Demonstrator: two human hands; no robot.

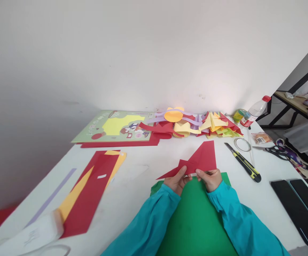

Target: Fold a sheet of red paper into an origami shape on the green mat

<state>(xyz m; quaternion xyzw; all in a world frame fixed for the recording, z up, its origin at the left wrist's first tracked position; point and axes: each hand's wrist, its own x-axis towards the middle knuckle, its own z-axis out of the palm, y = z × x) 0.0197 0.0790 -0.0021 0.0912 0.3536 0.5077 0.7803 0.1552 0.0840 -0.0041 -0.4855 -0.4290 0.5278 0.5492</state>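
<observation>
Both my hands hold a folded red paper (200,156) near the middle of the table. It has a wide pointed part on the right and a narrow tip reaching left. My left hand (178,179) pinches its lower edge left of centre, thumb on top. With thumb and fingers, my right hand (209,177) grips the lower edge further right. A small whitish bit shows between the two thumbs; I cannot make out what it is. Under my hands and forearms lies a large green sheet (196,217).
Along the wall sit a green picture folder (89,133), paper loops (173,115) and folded paper shapes (214,122). Rightward are a utility knife (243,163), tape ring (242,144), scissors (272,151), bottle (255,112) and phones (298,209). Red strips (92,199) and a white device (41,231) lie left.
</observation>
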